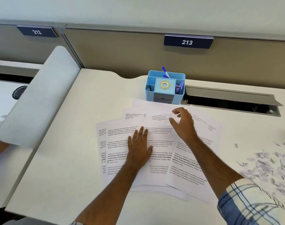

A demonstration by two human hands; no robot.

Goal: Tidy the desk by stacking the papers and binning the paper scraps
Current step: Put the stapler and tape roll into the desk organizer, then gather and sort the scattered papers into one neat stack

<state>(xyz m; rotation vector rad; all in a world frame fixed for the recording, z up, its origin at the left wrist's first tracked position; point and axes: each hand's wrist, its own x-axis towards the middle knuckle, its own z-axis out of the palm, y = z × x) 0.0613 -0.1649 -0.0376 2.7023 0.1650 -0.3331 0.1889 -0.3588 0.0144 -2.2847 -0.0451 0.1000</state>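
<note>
Papers (156,148) lie fanned out across the middle of the desk (73,159), printed sheets overlapping at different angles, some skewed toward the right edge and others poking out toward the left. They are not yet a squared stack: corners and margins stick out on every side, so the stacking part of the task looks barely begun.

The left hand (141,147) lies flat on the sheets near the middle of the spread, fingers straight and close together, palm pressing down as if to pin the pile in place. The right hand (183,122) hovers over the sheets nearer the back edge, fingers loosely spread and bent, thumb apart from them; it has hold of nothing that I can make out, though motion blur at the fingertips leaves it unclear whether they touch the top sheet.

Paper scraps (265,164) are strewn thickly near the right edge of the desk, well apart from both hands and seemingly untouched. No bin shows in this view, so that half of the job appears wholly left to do.

A blue desk organiser (164,87) stands near the back edge, just beyond the farthest sheets, holding a roll of tape (164,84) and a pen (165,72).

My judgement: gathering the sheets comes first, the scraps after.
</note>
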